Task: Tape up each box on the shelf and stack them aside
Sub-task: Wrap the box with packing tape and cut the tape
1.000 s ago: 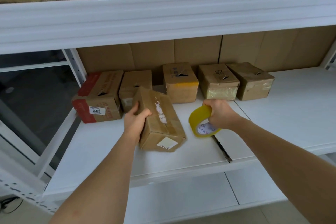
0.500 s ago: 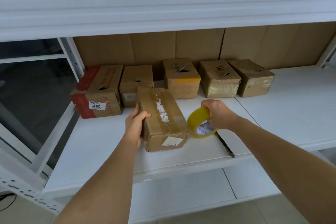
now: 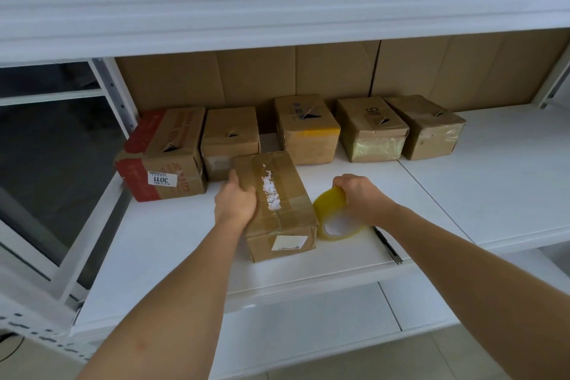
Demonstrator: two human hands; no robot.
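A white metal shelf (image 3: 172,244) is seen from above, with two bare forearms reaching in from below. A brown cardboard box (image 3: 277,203) lies flat near the front of the shelf, its long side running away from the viewer. A strip of tape with torn white paper is seen along its top, and a white label is stuck on its near end. The box is gripped by the left hand (image 3: 236,202), thumb on the left side and fingers curled over the top edge. Just to the right, touching the box, a roll of yellow tape (image 3: 334,214) is stood on edge and held at its top by the curled fingers of the right hand (image 3: 362,197). Five more boxes (image 3: 308,128) are lined up along the back, in front of flat cardboard sheets (image 3: 339,71).
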